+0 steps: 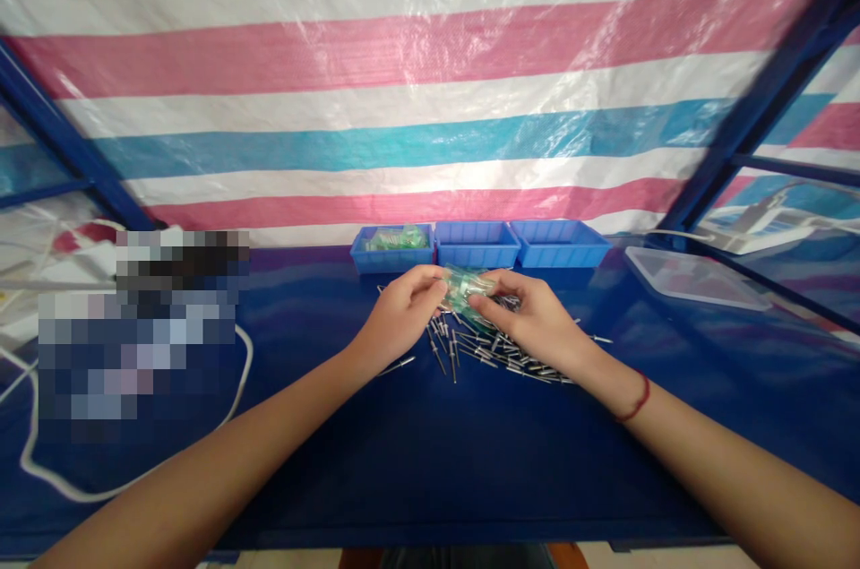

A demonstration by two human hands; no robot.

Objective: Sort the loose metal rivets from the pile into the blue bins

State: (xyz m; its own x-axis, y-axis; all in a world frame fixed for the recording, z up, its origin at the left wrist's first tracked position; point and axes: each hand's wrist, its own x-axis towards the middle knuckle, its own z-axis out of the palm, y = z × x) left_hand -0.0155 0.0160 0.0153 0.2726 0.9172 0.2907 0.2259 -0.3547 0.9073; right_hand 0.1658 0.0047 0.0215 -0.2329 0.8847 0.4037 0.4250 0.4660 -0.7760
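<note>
My left hand (401, 311) and my right hand (532, 316) meet over the blue table (430, 452), both pinching a small clear greenish plastic bag (467, 287) between them. The fingers of each hand are closed on the bag's ends. Just under and in front of the hands lies a loose pile of several metal rivets (484, 347) with thin pins. A red string circles my right wrist.
Three blue plastic bins stand in a row at the table's back: the left bin (392, 248) holds greenish bags, the middle bin (477, 244) and right bin (560, 244) show nothing inside. A clear tray (695, 278) lies at right. A white cable (134, 479) loops at left. Striped tarp behind.
</note>
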